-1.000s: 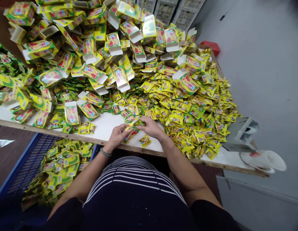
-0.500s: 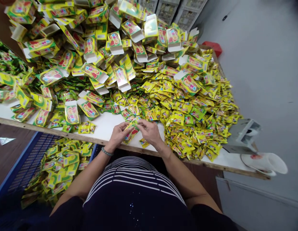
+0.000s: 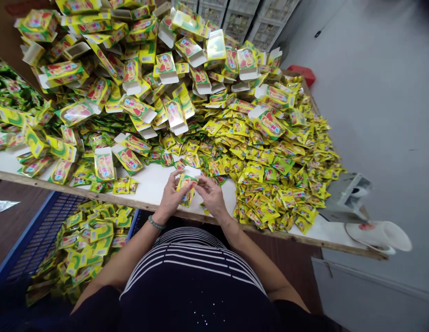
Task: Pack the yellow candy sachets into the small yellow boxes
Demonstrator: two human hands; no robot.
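A small yellow and green printed carton point(image 3: 186, 192) stands tilted between my hands at the table's front edge, its white flap raised at the top. My left hand point(image 3: 170, 199) grips it from the left, with the thumb across its front. From the right, my right hand point(image 3: 213, 197) pinches the carton's upper edge near the flap. Whether anything is inside the carton cannot be seen. Small yellow sachets point(image 3: 266, 184) lie heaped just to the right of my hands. Open cartons point(image 3: 104, 164) lie to the left and beyond.
Many open-ended cartons point(image 3: 166, 67) are piled at the back of the white table point(image 3: 150, 177). Below its front edge at left stands a blue crate point(image 3: 41, 230) holding filled-looking cartons point(image 3: 97, 240). A grey metal device point(image 3: 348, 198) and a white tube point(image 3: 380, 234) sit at the right end.
The carton between my hands has turned so that its printed front faces me, and its white flap now shows. My right hand has shifted slightly down and left.
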